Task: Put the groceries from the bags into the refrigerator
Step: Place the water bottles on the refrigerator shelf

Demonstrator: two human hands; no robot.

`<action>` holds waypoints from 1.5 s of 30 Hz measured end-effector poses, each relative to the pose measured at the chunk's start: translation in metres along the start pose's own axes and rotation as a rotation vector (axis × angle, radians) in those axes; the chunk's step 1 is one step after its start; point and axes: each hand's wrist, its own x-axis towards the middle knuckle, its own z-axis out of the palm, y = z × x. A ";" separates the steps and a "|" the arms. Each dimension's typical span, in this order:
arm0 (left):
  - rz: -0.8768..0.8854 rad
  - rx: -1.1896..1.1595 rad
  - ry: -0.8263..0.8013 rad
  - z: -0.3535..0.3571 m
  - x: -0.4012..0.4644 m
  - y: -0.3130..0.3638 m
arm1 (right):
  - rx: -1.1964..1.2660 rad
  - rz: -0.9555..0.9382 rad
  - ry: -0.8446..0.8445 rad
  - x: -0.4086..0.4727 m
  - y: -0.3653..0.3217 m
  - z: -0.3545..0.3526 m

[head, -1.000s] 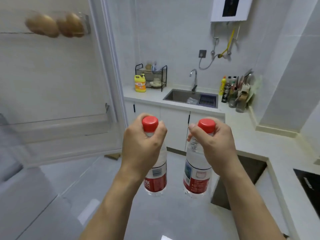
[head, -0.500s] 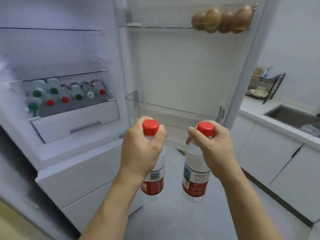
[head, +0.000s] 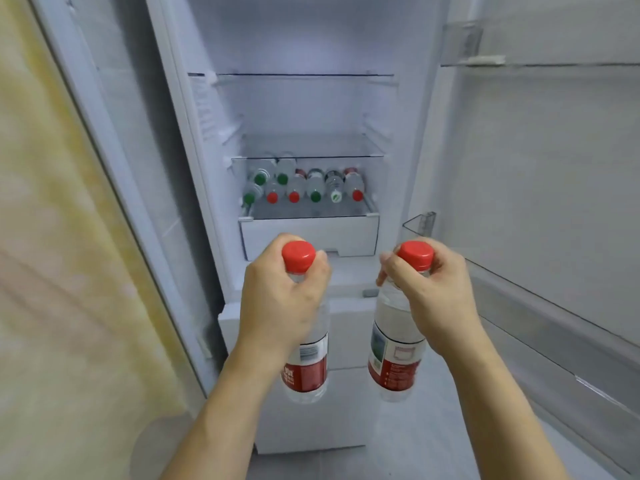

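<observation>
I hold two clear water bottles with red caps and red labels, hanging upright by their necks. My left hand (head: pixel 280 299) grips the left bottle (head: pixel 306 370), and my right hand (head: pixel 433 292) grips the right bottle (head: pixel 394 358). Both hang in front of the open refrigerator (head: pixel 304 109), just below its white drawer (head: pixel 308 233). That drawer holds several bottles (head: pixel 304 188) lying down with red and green caps facing me. The glass shelves above it are bare.
The open refrigerator door (head: pixel 540 174) stands at the right, with clear door bins at top and mid height. A yellowish wall (head: pixel 52 254) fills the left side. Closed white lower drawers (head: pixel 343 341) sit behind the bottles, grey floor below.
My view has swung left from the kitchen counter and sink to face the refrigerator's inside. Both hands keep the same grip on the bottles, now closer to the drawer.
</observation>
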 end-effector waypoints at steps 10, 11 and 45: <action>0.002 0.051 0.048 -0.019 0.063 -0.043 | 0.049 -0.031 -0.071 0.060 0.019 0.068; 0.004 0.051 0.055 -0.021 0.070 -0.049 | 0.046 -0.030 -0.069 0.066 0.020 0.074; 0.832 0.034 -0.164 0.135 0.308 -0.217 | 0.225 -0.200 0.733 0.325 0.166 0.147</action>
